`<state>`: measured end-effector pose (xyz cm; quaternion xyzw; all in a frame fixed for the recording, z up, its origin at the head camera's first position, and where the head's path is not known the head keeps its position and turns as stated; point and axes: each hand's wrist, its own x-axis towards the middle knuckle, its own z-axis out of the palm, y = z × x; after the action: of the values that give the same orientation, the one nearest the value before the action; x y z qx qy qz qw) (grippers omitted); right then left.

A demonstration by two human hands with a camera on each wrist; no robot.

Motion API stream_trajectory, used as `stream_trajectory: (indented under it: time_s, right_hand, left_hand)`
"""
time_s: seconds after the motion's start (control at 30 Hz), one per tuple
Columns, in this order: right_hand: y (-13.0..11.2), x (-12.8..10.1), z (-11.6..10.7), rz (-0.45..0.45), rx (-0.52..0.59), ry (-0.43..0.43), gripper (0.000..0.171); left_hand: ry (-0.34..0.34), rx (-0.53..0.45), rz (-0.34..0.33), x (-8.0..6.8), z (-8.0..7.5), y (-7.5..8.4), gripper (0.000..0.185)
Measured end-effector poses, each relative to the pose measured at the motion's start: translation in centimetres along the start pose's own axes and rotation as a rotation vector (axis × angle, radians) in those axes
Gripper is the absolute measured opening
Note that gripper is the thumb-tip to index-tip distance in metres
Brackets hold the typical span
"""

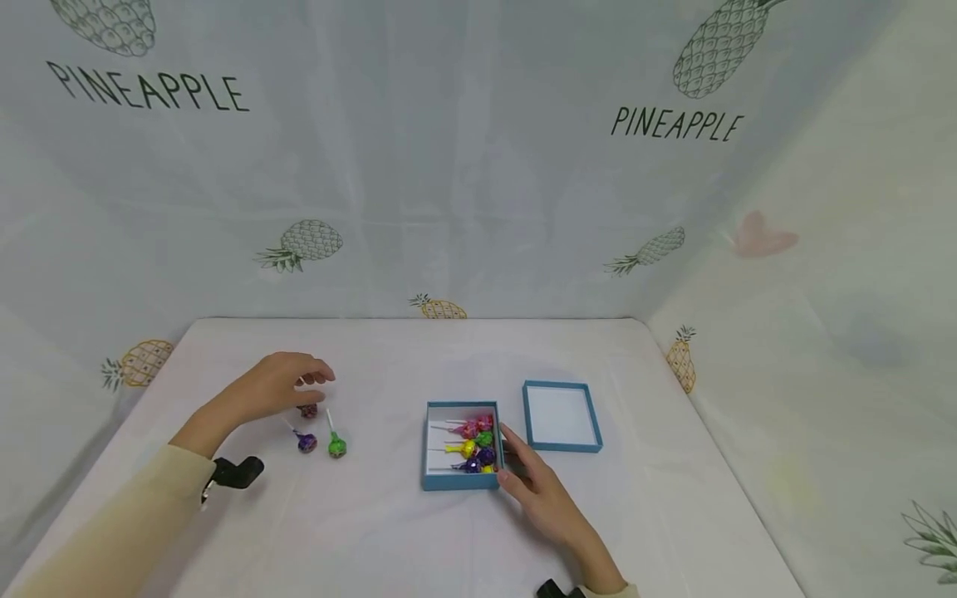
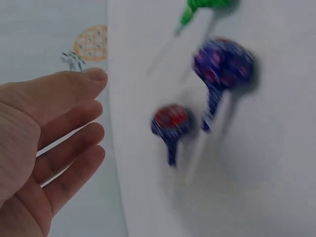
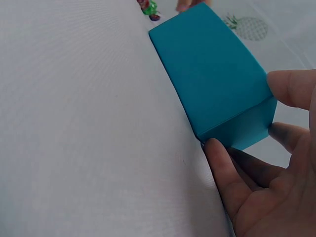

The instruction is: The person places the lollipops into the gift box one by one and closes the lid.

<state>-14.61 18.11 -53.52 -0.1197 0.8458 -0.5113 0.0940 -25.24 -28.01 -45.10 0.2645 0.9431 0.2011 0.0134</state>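
My left hand hovers over the left part of the table, fingers loosely bent and nothing between them. Under its thumb, partly hidden, lies a red-and-blue lollipop. Close by are a purple lollipop and a green lollipop. My right hand rests against the right side of an uncovered blue box. Its thumb touches the front corner at the rim, while the extended fingers lie along the right wall. Inside the box, several lollipops in pink, yellow, green and purple have their sticks pointing left.
A blue lid with a white inside lies just right of the box, beyond the right hand. White cloth covers the table. A pineapple-print curtain hangs behind the table and along its sides.
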Motion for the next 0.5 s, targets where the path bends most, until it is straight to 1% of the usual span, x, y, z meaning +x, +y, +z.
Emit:
stream_trajectory:
  time_s: [0.13, 0.23, 0.37, 0.5]
  right_hand:
    - [0.0, 0.0, 0.0, 0.0, 0.013, 0.0, 0.064]
    - [0.0, 0.0, 0.0, 0.0, 0.013, 0.0, 0.065]
    - [0.1, 0.0, 0.0, -0.001, 0.01, -0.001, 0.064]
    - [0.2, 0.0, -0.1, -0.007, 0.012, -0.003, 0.064]
  left_hand:
    - [-0.047, -0.008, -0.053, -1.0, 0.3, -1.6, 0.03]
    - [-0.064, -0.014, -0.063, -1.5, 0.7, -2.3, 0.031]
    - [-0.062, -0.015, -0.07, -1.8, 1.2, -3.0, 0.032]
    - [-0.075, -0.03, -0.1, -1.9, 1.7, -3.3, 0.032]
